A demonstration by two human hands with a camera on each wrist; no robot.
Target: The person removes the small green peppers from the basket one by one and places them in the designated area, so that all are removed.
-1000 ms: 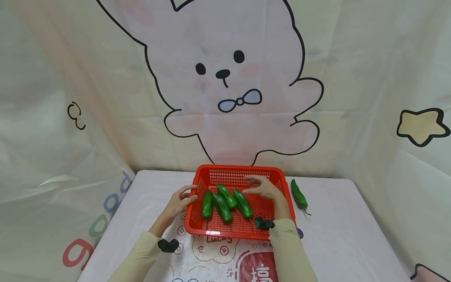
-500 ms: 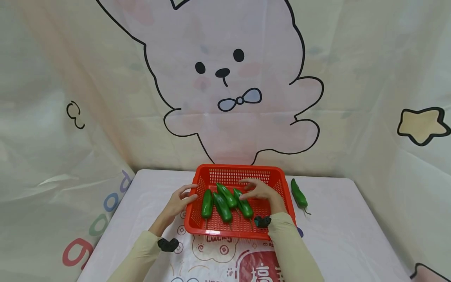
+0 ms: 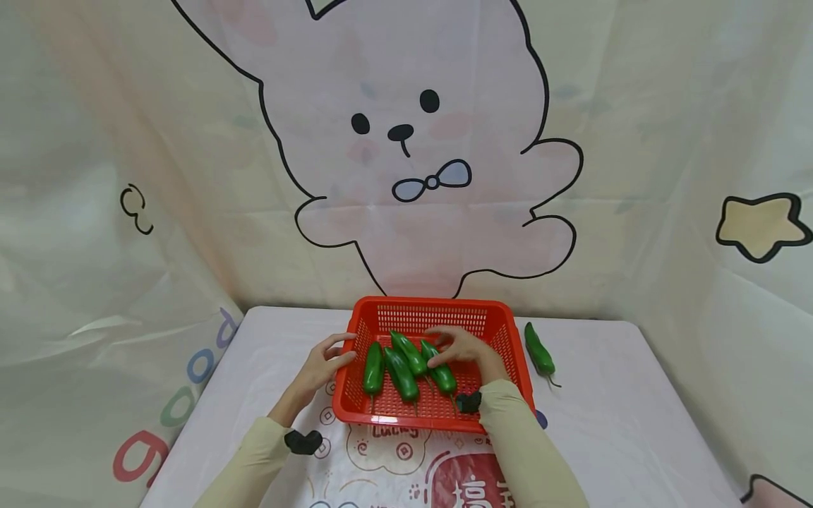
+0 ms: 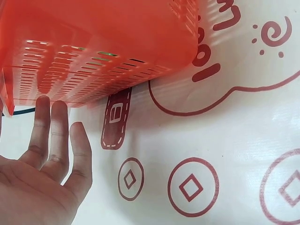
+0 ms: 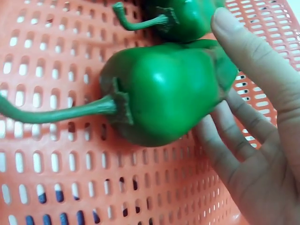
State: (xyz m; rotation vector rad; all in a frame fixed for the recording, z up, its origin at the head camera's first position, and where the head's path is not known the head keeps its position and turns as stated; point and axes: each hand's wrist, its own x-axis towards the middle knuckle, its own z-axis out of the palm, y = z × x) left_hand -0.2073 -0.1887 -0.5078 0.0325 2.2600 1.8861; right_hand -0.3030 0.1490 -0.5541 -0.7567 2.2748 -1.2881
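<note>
A red slotted plastic basket holds several green peppers, lying side by side with stems toward me. Over the rightmost pepper reaches my right hand. In the right wrist view, thumb and fingers stand on opposite sides of that pepper, with no firm grip showing; part of the fingers is hidden behind it. Another pepper lies just beside the thumb. My left hand is at the basket's left side, its fairly straight fingertips by the outer wall; contact is hard to judge.
One more green pepper, slimmer with a curved stem, lies on the white table right of the basket. A printed sheet lies under and in front of the basket. Cartoon-printed cloth hangs behind.
My right hand has moved left and slightly down onto the rightmost pepper, its thumb now over it. My left hand, the basket and the peppers look unmoved.
</note>
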